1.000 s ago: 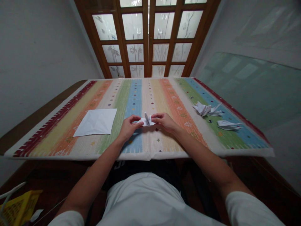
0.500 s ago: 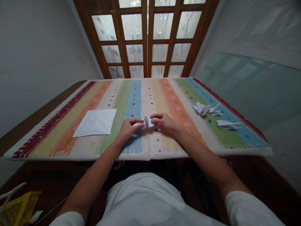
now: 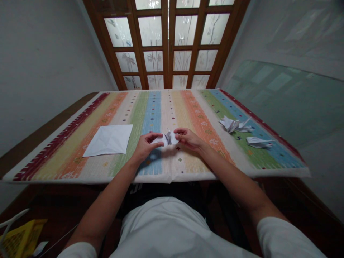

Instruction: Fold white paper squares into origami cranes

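A folded white paper figure [image 3: 168, 138], likely an origami crane in progress, is held up just above the striped tablecloth [image 3: 67, 157] at its centre. My left hand [image 3: 146, 146] pinches one side of it between thumb and fingers. My right hand [image 3: 188, 139] grips the opposite side. To the left of my left hand lies a creased flat square of white paper [image 3: 109, 140]. Two folded white paper cranes [image 3: 232, 124] [image 3: 259, 142] rest on the right part of the cloth, out of reach of either hand's fingers.
A glass sheet [image 3: 282, 96] stands along the right of the table. Wooden glazed doors [image 3: 166, 46] rise behind the far edge. A yellow packet [image 3: 23, 238] lies low at the bottom left, below the table's near edge.
The paper's upright point has dropped, and the figure now lies spread wider between my hands. My fingers have shifted slightly outward along it.
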### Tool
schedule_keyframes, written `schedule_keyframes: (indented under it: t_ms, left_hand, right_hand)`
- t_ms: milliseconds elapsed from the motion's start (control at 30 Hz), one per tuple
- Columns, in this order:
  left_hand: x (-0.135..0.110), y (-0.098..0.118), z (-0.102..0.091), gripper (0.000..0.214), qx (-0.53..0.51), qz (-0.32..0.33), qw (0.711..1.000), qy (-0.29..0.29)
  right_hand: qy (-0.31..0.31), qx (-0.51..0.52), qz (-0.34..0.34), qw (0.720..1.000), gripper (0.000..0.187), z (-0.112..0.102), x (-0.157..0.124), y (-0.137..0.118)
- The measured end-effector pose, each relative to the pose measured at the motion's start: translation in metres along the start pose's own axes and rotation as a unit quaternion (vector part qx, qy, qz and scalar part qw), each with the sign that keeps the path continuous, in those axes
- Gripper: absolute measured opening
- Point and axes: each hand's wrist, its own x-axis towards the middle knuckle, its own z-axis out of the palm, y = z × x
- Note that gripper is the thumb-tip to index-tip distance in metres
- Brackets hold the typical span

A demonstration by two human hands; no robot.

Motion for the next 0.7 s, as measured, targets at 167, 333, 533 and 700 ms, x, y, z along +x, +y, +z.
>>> schedule_keyframes:
  t_ms: [167, 333, 533, 700]
  left_hand:
    - [0.003, -0.004, -0.001, 0.039, -0.023, 0.003, 1.000, 0.022]
    - [0.003, -0.008, -0.001, 0.049, -0.096, -0.018, 0.995, 0.002]
    - [0.003, -0.009, -0.002, 0.054, -0.104, -0.019, 0.994, -0.017]
    - [0.006, -0.011, -0.005, 0.055, -0.095, -0.010, 0.995, 0.027]
  right_hand:
    - [0.024, 0.006, -0.015, 1.000, 0.048, 0.004, -0.002, -0.006]
    - [0.037, 0.024, -0.010, 0.999, 0.055, 0.004, -0.003, -0.008]
    - [0.067, 0.029, -0.013, 0.997, 0.059, -0.006, 0.002, -0.004]
    - [0.077, 0.010, -0.042, 0.996, 0.062, -0.010, 0.003, -0.008]
